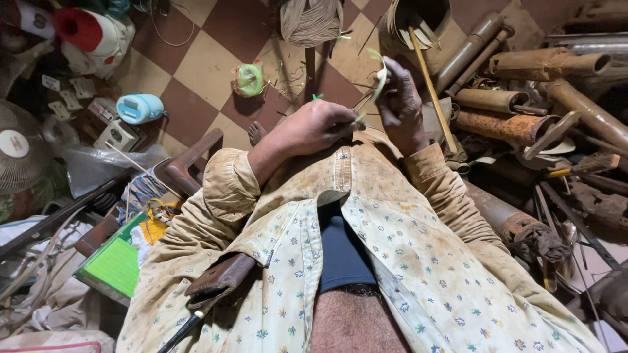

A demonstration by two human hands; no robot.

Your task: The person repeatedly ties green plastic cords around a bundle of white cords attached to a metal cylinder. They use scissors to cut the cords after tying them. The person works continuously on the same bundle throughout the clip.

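Floor (pixel 196 72): brown and cream chequered tiles, crowded with goods on the left and right.
Pipes (pixel 523 127): a heap of rusty metal tubes on the right, lying at angles, well apart from the hands.
Fan (pixel 19 153): a white guarded fan at the far left edge, only partly in view.
Fibre bundle (pixel 311 19): a coil of pale strands at the far middle, resting on the floor.
Tin (pixel 418 19): a round open container at the far right of middle; it holds several flat pale slats and one long stick that leans out toward the near right.
Green pad (pixel 114 265): a bright green flat item at the near left, beside folded cloth.
Blue box (pixel 139 108): a small light blue casing on the floor at the left.
Tape roll (pixel 248 78): a small green roll in clear wrap, on the floor just beyond the hands.
Left hand (pixel 311 127): fingers closed, pinching the lower end of the strip above the lap.
Right hand (pixel 400 108): fingers curled about the strip higher up; exact contact cannot be told.
Green strip (pixel 380 78): a thin pale green band held between both hands, its free end curling upward. Judged light, soft and pliable, likely to kink or slip; best held near the ends between fingertips.
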